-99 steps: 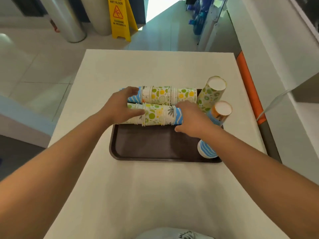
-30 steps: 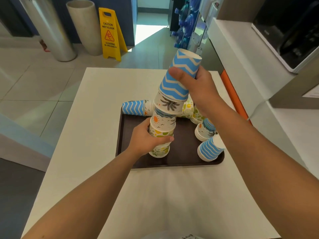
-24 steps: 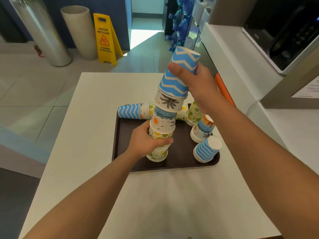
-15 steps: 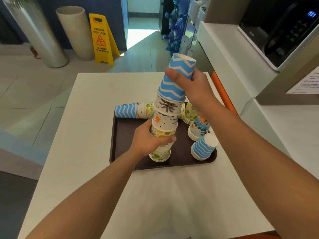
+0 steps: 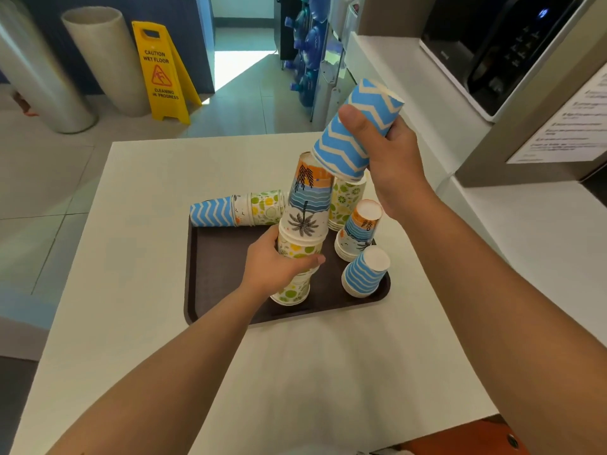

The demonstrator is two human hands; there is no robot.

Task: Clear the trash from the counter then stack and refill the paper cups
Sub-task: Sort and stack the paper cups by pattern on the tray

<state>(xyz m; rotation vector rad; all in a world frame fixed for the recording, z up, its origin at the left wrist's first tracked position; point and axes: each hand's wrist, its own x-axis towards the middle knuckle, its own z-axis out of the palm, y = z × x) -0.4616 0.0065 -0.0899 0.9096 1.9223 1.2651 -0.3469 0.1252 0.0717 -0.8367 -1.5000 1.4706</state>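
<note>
A tall stack of upside-down patterned paper cups stands on the brown tray. My left hand grips this stack low down. My right hand holds a blue zigzag cup tilted to the right, its rim just off the top of the stack. Another row of nested cups lies on its side at the tray's far left. Three short upside-down stacks stand on the tray's right: a green-dotted one, an orange-topped one and a blue-striped one.
The tray sits on a white counter. A microwave stands on a raised ledge to the right. On the floor beyond are a yellow wet-floor sign, two columns and blue water bottles.
The cup stack was lifted from lying on the tray to standing upright. Since half a second ago my right hand has pulled the blue zigzag cup off the top and tilted it right.
</note>
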